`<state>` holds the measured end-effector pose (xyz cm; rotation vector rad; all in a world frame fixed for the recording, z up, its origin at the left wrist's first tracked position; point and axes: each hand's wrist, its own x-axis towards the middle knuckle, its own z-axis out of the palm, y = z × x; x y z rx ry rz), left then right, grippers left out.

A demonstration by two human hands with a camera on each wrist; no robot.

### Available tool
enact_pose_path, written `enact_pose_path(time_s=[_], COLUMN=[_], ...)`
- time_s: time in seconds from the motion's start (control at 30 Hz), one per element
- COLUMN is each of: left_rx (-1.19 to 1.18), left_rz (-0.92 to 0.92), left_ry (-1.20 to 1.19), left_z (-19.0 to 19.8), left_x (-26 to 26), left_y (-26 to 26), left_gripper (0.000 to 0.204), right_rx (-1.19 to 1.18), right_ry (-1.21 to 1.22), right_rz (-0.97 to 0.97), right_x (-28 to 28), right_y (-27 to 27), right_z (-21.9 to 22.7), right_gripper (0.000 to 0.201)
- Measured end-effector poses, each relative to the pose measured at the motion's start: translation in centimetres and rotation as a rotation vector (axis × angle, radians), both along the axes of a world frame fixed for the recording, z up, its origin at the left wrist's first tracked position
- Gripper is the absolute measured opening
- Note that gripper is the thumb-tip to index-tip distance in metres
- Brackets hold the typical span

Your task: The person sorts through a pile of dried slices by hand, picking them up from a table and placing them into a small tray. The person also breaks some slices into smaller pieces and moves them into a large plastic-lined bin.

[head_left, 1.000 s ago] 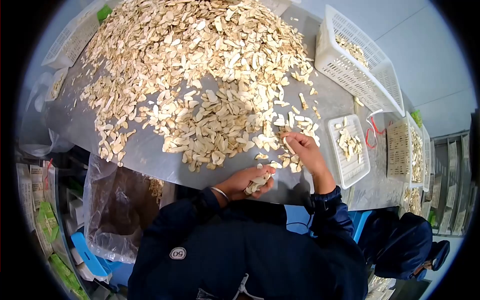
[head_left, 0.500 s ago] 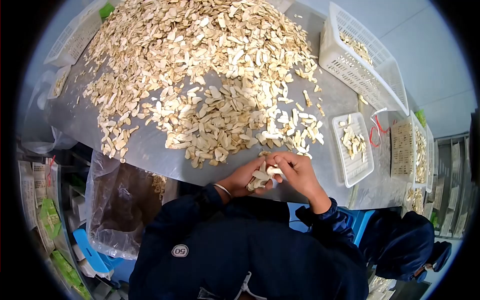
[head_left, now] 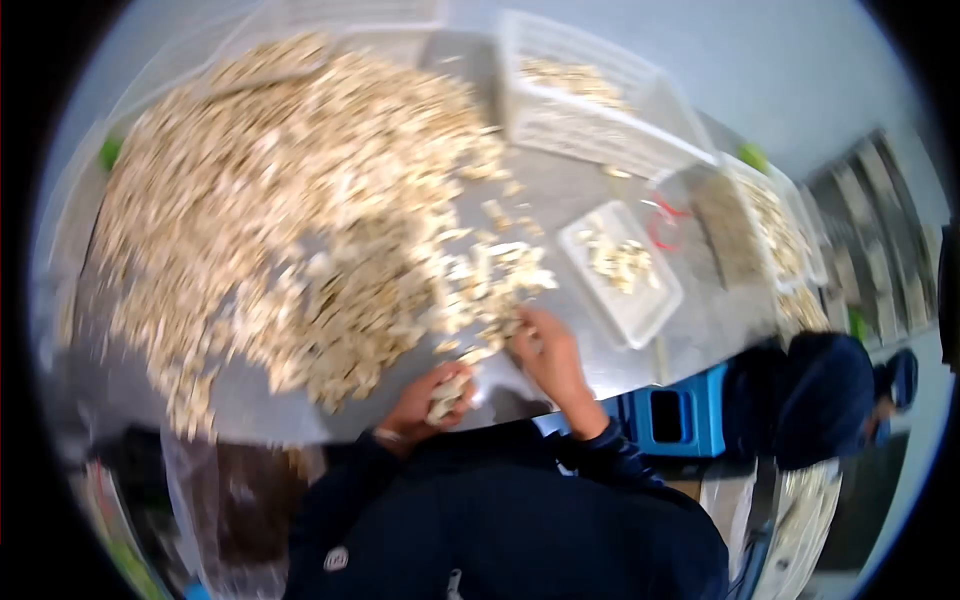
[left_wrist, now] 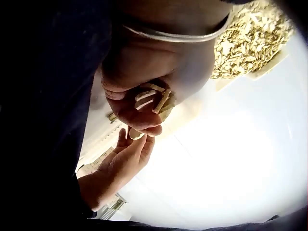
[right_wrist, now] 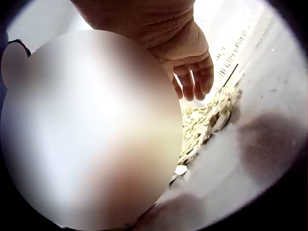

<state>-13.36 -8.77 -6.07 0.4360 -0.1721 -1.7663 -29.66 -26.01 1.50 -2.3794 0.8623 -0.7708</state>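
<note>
My left hand (head_left: pixel 430 400) is curled round several pale dried mushroom slices (left_wrist: pixel 153 100) at the table's near edge. Beside it, my right hand (head_left: pixel 550 358) reaches over loose slices at the near side of the heap. In the left wrist view, a round pale slice (left_wrist: pixel 136 134) shows between the thumb and fingers of the right hand (left_wrist: pixel 122 161). Its other fingers (right_wrist: pixel 199 84) hang loosely bent in the right wrist view, where thumb and forefinger are hidden. A large heap of slices (head_left: pixel 290 150) spreads over the metal table (head_left: pixel 255 410).
A white tray (head_left: pixel 655 318) with a few slices lies to the right. Behind it stand a white perforated crate (head_left: pixel 570 122) and another basket (head_left: pixel 730 235), both holding slices. A red cord (head_left: pixel 660 230) lies near the tray. Another person (head_left: pixel 825 400) is at the right. Below the table sits a blue stool (head_left: pixel 705 405).
The right hand went from the loose slices to the left hand, then back out to the right over the slices. The head view has turned, shifting the table leftward and blurring it.
</note>
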Motion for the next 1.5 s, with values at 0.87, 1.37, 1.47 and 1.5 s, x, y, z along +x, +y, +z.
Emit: enact_pose_path(time_s=[0.87, 1.37, 1.47, 1.5], left_rx=[0.172, 0.159, 0.157, 0.162], left_rz=[0.090, -0.127, -0.224, -0.275], left_ry=[0.197, 0.107, 0.120, 0.134], left_z=[2.4, 8.0, 9.2, 9.4], left_x=[-1.6, -4.2, -7.2, -9.0], left_y=[0.8, -1.5, -3.6, -4.4], left_gripper=[0.034, 0.036, 0.035, 0.035], right_rx=[0.241, 0.247, 0.267, 0.259], right_ry=[-0.205, -0.243, -0.236, -0.262], right_rz=[0.199, -0.179, -0.193, -0.199], right_x=[-7.1, -16.6, -18.2, -18.8], right_y=[9.4, 13.1, 14.2, 14.6], right_z=[0.1, -2.6, -1.3, -1.6], right_gripper=[0.021, 0.017, 0.017, 0.017])
